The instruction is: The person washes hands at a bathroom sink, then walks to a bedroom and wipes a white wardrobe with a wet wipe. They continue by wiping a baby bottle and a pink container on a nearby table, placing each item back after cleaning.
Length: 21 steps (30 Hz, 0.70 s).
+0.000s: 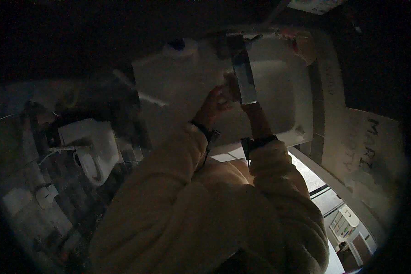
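Light: very dim, detail poor.
Toilet (93, 146): white, far left, well apart from both hands.
Jug (178, 75): large, white, dark cap, upper centre.
Left hand (212, 107): raised, fingers curled against jug's right side.
Strip (244, 77): narrow, grey, upright.
Right hand (255, 114): fingers at strip's lower end; grip cannot be told.
Tub (283, 86): white, behind strip.

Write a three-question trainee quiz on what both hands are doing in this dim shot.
1. True or false: the left hand touches the large white plastic jug with a dark cap.
2. Which hand grips the narrow, flat grey strip? A) left B) right C) neither
3. Fill in: both forearms wear cream fleece ____.

Key: 1 true; 2 B, the right hand; 3 sleeves.
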{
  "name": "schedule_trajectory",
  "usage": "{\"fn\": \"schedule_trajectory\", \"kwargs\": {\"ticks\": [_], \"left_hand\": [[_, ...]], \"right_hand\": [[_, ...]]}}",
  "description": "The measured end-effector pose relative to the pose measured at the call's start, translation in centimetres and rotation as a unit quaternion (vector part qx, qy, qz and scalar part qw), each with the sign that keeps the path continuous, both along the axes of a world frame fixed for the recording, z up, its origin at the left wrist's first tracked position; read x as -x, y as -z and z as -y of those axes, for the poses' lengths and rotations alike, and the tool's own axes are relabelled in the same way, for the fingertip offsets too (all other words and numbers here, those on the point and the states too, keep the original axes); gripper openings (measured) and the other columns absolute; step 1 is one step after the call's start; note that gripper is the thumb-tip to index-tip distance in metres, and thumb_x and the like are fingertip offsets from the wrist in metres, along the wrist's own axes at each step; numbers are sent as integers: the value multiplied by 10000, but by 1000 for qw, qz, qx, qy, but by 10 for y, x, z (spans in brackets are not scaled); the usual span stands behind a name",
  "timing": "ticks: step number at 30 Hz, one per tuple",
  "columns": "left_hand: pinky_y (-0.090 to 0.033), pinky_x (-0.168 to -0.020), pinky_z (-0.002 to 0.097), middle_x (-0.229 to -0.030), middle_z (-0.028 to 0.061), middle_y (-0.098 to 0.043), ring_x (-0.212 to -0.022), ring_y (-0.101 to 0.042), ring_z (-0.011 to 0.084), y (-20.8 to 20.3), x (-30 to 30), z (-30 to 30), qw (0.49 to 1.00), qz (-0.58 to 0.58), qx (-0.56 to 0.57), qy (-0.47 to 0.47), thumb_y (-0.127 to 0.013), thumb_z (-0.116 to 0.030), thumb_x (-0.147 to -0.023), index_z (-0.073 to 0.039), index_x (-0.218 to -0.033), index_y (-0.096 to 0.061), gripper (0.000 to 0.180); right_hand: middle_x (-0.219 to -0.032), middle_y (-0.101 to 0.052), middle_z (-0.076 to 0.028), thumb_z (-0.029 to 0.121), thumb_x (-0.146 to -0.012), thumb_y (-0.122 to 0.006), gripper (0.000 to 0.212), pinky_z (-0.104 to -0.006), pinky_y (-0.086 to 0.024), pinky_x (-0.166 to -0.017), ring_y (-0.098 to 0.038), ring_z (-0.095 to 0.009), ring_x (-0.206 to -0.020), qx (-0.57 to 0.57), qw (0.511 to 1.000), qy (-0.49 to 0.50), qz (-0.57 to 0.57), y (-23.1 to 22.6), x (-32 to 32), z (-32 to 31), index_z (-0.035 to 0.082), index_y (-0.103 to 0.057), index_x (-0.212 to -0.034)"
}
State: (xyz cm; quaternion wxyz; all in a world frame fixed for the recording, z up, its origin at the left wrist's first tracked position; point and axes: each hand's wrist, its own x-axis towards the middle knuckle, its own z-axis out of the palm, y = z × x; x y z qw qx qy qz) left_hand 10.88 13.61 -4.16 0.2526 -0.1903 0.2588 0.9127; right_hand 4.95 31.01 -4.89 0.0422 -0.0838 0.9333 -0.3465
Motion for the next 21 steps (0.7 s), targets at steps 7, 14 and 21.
{"fn": "schedule_trajectory", "kwargs": {"ticks": [7, 14, 21], "left_hand": [[-488, -923, 427, -1283, 85, -495, -1179, -497, 248, 2, 7, -29, 989, -89, 111, 32, -558, -258, -949, -129, -1313, -459, 398], [-486, -925, 423, -1293, 93, -484, -1181, -494, 256, 12, 17, -44, 971, -141, 184, 50, -581, -244, -932, -124, -1324, -450, 430], [-484, -927, 420, -1302, 100, -474, -1184, -490, 263, 15, 23, -46, 962, -161, 211, 66, -604, -230, -915, -118, -1334, -440, 463]], "right_hand": [[-1173, -603, -183, 243, -951, -521, 334, -409, -479, -885, -589, -329, -1085, 11, 1000, 0, 12, -27, -51, 19, 34, -554, -1209], [-1158, -609, -181, 236, -945, -534, 319, -407, -482, -871, -596, -326, -1068, 1, 1000, 0, -7, -31, -64, 20, 36, -564, -1192], [-1143, -616, -179, 228, -938, -548, 304, -406, -484, -857, -602, -324, -1050, 8, 1000, -8, -17, -11, -13, 7, 38, -573, -1174]]}}
